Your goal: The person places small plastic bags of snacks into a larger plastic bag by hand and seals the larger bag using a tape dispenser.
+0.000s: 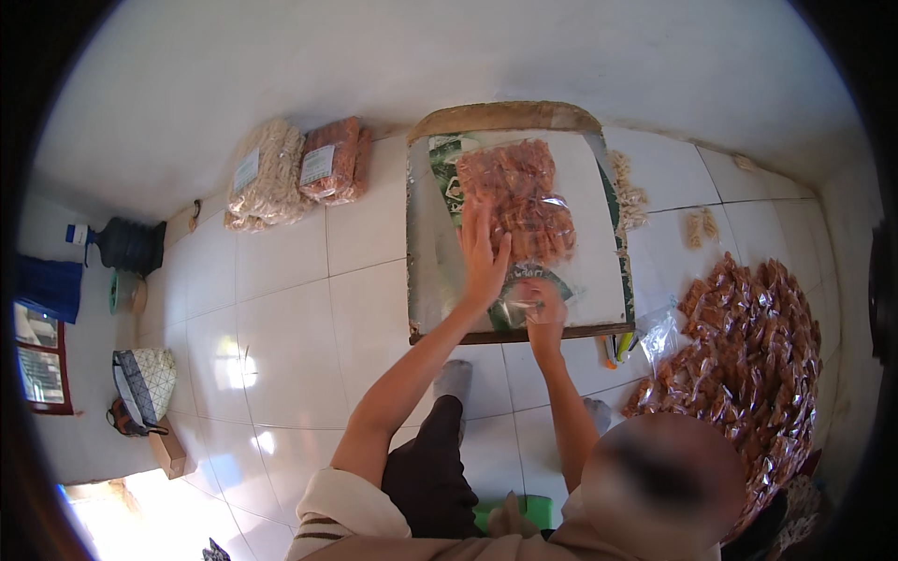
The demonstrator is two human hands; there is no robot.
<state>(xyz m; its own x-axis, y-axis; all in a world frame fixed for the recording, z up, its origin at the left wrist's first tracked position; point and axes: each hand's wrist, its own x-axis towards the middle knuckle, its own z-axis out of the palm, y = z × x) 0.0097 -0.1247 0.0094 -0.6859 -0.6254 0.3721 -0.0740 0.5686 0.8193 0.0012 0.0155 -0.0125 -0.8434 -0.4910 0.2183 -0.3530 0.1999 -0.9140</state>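
On a low table with a white top (599,271) lies a clear plastic bag of reddish-brown snacks (533,229), made up of smaller packs in rows. My left hand (482,248) rests flat on the bag's left side, its fingers stretched out and pointing away from me. Closer to me, my right hand (544,301) is at the bag's near end, with fingers curled in the loose clear plastic. That plastic partly covers the fingertips. A green printed design shows on the table under the bag.
Many small reddish snack packs (748,346) are heaped on the floor at right, beside a clear plastic bag (660,335). Large filled bags, one pale (267,178) and one reddish (335,164), stand by the wall. Pale pieces (629,192) lie right of the table.
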